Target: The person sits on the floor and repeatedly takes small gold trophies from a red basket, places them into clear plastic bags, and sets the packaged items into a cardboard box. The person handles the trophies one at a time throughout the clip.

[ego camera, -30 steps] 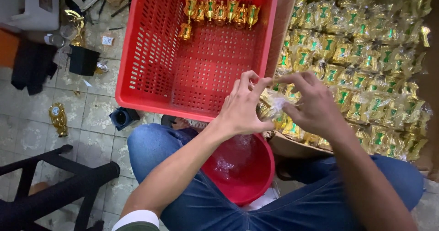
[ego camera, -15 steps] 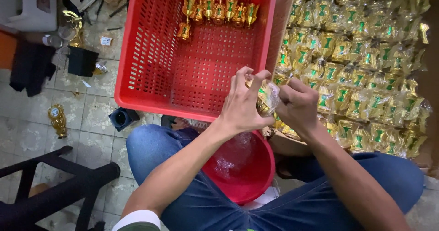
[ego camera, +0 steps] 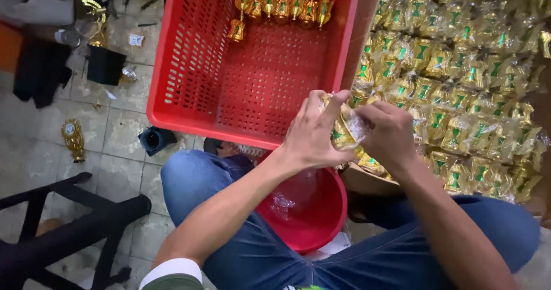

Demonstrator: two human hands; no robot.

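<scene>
Over the red bowl (ego camera: 310,209), both hands' fingers (ego camera: 321,109) grasp 1 wrapped gold ornament (ego camera: 343,130). Behind, a red crate (ego camera: 252,89) holds 7 unwrapped ornaments (ego camera: 281,6); wrapped ones (ego camera: 459,83) fill the box alongside.

A second ago the left hand (ego camera: 313,135) had its fingers spread and raised over the small gold ornament in clear plastic wrap (ego camera: 342,128); they have since folded down around it. The right hand (ego camera: 390,134) has drawn in from further right, closing against the wrap. Both hands have sunk slightly lower, toward the round red plastic bowl (ego camera: 321,209).
</scene>
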